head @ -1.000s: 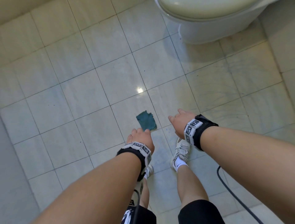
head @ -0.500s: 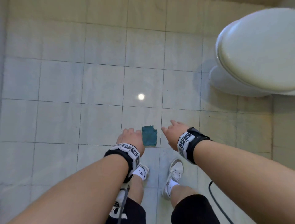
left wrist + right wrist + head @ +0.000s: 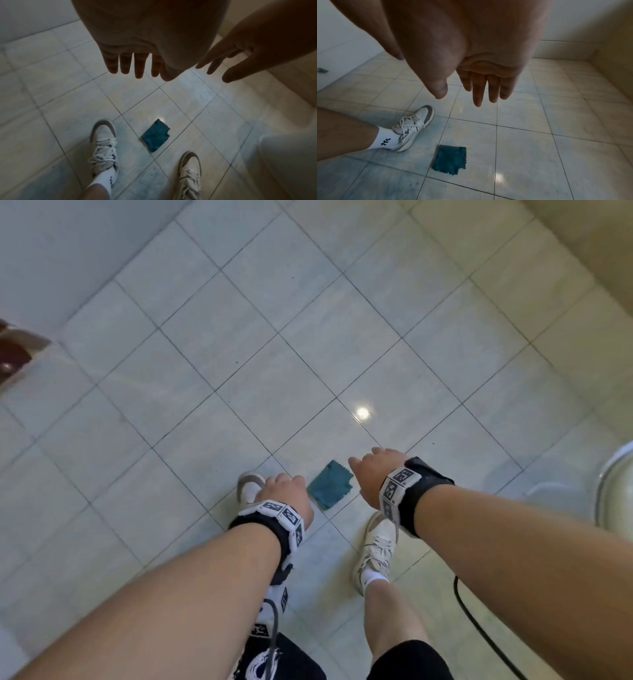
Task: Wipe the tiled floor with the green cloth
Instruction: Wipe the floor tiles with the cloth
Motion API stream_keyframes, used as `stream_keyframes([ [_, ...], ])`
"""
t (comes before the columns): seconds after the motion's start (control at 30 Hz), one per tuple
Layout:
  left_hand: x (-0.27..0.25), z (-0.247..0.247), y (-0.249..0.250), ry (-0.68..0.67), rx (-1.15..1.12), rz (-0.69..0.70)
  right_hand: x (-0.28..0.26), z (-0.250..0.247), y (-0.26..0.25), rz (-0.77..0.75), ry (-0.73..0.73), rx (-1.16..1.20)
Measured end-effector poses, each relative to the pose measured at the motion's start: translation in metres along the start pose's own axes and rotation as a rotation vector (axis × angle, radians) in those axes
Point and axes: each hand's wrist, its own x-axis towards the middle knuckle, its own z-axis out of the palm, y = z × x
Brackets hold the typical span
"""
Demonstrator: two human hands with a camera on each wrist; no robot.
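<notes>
A small folded green cloth (image 3: 329, 485) lies flat on the pale tiled floor (image 3: 239, 344), between my two shoes. The left wrist view shows the cloth (image 3: 155, 135) far below my hands, and the right wrist view shows the cloth (image 3: 450, 159) untouched on a tile. My left hand (image 3: 284, 491) hangs in the air above the cloth's left side, fingers straight and empty. My right hand (image 3: 373, 470) hovers to the right of the cloth, fingers relaxed, holding nothing. Both hands are well above the floor.
My left shoe (image 3: 248, 484) and right shoe (image 3: 376, 549) stand either side of the cloth. A white toilet edge (image 3: 613, 484) shows at the far right. A black cable (image 3: 479, 631) runs along the floor at lower right. A brown object (image 3: 13, 350) sits at far left.
The head view has swung left, so the toilet has slid to the right edge. Both hands stay raised beside the cloth, which has not moved on the floor.
</notes>
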Motion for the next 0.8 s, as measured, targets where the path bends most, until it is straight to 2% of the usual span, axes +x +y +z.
stream_keyframes([
  [0.23,-0.028,0.063,-0.017,0.123,-0.284,-0.111,0.007,0.029,-0.037,-0.122,-0.032,-0.186],
  [0.53,-0.074,0.133,-0.058,0.084,-0.485,-0.176,0.001,0.037,-0.106,-0.132,-0.068,-0.264],
  [0.8,-0.086,0.156,-0.1,0.109,-0.526,-0.212,-0.005,0.037,-0.153,-0.186,-0.049,-0.308],
])
